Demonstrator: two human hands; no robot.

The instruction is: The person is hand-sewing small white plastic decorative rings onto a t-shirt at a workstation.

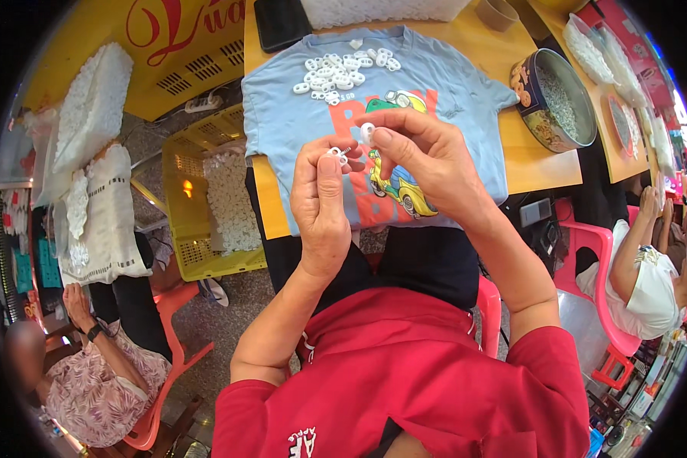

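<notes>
While both hands work above blue T-shirt (298, 114) spread on yellow table (542, 164), left hand (320, 202) fingers pinch small white part with metal pin (337, 153), pin's long axis pointing right toward right hand (424, 156). Right fingers pinch small white ring (367, 131), facing cannot tell. Pile of white rings (340, 72) on shirt, beyond hands. Round tin (551, 99) right of shirt, holds small pale bits. Yellow crate (206, 202) left of shirt, holds white pieces.
</notes>
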